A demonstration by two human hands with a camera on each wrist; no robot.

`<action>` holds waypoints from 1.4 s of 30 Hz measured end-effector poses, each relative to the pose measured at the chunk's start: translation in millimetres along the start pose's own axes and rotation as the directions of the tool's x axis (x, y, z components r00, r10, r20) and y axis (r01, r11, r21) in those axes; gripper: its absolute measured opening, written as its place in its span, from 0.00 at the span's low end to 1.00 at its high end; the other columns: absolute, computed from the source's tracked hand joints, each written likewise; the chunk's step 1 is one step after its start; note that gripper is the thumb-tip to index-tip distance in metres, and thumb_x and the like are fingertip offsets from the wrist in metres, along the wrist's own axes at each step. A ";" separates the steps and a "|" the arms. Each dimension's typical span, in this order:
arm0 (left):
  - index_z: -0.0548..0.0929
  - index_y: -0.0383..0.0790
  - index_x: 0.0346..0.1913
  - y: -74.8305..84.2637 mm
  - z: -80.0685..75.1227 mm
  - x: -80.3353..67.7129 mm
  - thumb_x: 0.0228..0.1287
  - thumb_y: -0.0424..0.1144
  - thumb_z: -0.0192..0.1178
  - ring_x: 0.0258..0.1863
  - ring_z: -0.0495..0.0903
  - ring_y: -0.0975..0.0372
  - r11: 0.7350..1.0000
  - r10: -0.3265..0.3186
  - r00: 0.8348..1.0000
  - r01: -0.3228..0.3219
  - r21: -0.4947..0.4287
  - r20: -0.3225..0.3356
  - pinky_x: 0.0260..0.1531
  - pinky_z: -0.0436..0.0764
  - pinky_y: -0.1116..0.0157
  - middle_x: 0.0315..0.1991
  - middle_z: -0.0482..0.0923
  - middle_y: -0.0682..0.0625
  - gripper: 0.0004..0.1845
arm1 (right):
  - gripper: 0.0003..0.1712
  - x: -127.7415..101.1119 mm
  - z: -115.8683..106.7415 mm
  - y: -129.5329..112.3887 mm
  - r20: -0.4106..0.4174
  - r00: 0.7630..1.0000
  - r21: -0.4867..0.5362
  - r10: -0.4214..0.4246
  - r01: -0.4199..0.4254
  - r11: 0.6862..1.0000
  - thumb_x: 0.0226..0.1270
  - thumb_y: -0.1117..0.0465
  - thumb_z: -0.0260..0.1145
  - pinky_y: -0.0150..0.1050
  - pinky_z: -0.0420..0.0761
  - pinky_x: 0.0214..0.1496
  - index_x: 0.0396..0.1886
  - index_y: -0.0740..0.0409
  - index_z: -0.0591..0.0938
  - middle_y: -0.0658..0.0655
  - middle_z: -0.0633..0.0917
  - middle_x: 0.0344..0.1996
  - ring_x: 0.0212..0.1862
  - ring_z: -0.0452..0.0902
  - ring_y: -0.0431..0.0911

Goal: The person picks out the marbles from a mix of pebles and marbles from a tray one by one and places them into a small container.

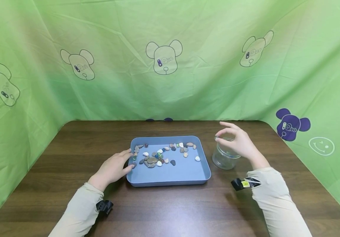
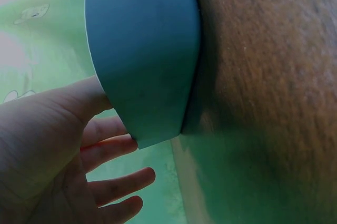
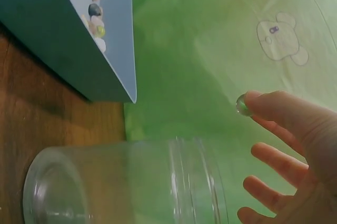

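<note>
A small glass marble (image 3: 243, 105) sits pinched between the thumb and forefinger of the right hand (image 1: 241, 142), held just above the mouth of a clear glass jar (image 1: 225, 158); the other fingers spread loosely. The jar stands upright on the table, just beside the right edge of the blue tray (image 1: 187, 179), and in both the head view and the right wrist view it looks empty, though the glass is hard to read and something small could lie on its bottom unseen.

The left hand (image 1: 113, 168) rests flat against the tray's left rim, fingers relaxed and straight, with the fingertips over the edge near the closest pebbles (image 1: 151, 161). It holds nothing.

Judging by this, the sorting has barely begun: one marble is poised over the jar and nothing appears to be inside it. Left on the tray are roughly two dozen pebbles in grey, brown, white and dark tones, and among them perhaps four or five coloured glass marbles (image 1: 159, 155), clustered near the middle.

There is one tray, one jar and one marble in hand, all on a dark wooden table (image 1: 170, 210) walled by a green cloth backdrop (image 1: 113, 49).
</note>
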State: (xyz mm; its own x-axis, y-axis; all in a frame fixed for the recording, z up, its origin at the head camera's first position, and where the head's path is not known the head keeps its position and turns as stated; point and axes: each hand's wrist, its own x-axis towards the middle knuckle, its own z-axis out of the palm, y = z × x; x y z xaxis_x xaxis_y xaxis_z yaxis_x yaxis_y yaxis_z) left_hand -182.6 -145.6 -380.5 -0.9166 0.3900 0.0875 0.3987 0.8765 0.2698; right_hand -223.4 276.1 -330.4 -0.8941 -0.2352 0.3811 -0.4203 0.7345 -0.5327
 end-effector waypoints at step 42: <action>0.75 0.35 0.59 -0.7 -0.2 0.6 0.64 0.44 0.56 0.61 0.71 0.42 1.000 -0.003 1.000 0.003 0.002 0.008 0.60 0.70 0.47 0.66 0.67 0.38 0.23 | 0.10 -25.2 -13.9 36.0 -0.072 0.989 0.003 0.130 -0.130 0.991 0.58 0.64 0.65 0.65 0.66 0.57 0.36 0.67 0.80 0.74 0.74 0.57 0.61 0.66 0.70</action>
State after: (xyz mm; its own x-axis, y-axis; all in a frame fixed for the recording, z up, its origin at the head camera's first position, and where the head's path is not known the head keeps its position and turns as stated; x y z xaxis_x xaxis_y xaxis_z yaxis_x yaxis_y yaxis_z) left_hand -183.5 -146.1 -380.5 -0.9176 0.3895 0.0790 0.3959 0.8782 0.2685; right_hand -213.8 317.3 -348.7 -0.9277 -0.0908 0.3621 -0.3006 0.7569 -0.5803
